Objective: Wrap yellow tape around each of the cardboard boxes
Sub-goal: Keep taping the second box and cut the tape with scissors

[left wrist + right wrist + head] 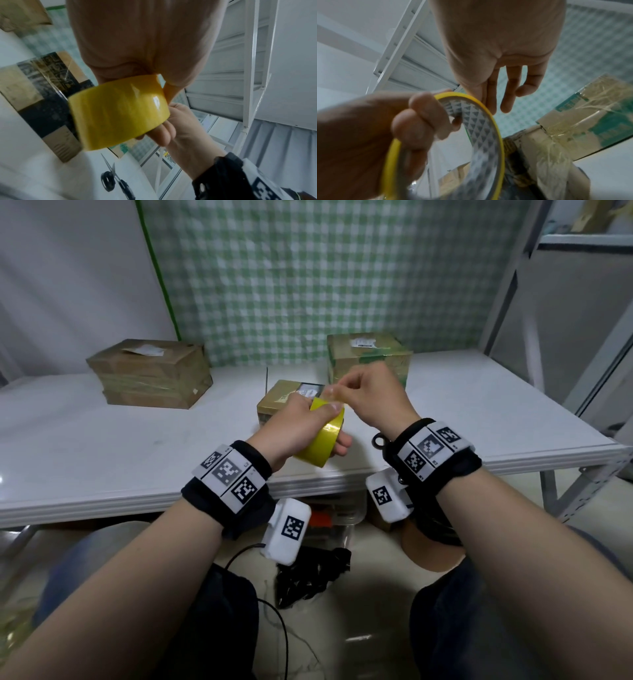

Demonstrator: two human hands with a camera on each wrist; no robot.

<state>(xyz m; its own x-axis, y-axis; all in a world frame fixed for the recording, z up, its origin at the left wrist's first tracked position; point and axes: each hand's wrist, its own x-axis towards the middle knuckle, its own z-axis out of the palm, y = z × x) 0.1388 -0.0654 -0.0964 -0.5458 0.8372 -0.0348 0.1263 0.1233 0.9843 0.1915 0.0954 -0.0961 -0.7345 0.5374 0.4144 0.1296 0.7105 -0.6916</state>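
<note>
My left hand (335,428) grips a roll of yellow tape (322,436) above the table's front edge, thumb on top and fingers through the core (481,135). Right beside it, my right hand (334,393) pinches the tape's loose end at the top of the roll (118,111) between thumb and forefinger. A small cardboard box (284,398) lies just behind my hands. A taller box with green print (370,357) stands behind that one, and a wide flat box (150,373) sits at the far left.
All boxes rest on a white table (137,446). Black-handled scissors (113,180) lie on it near my right wrist. A green checked cloth (308,285) hangs behind, and a grey metal shelf (565,302) stands at the right. Cables and bags lie under the table.
</note>
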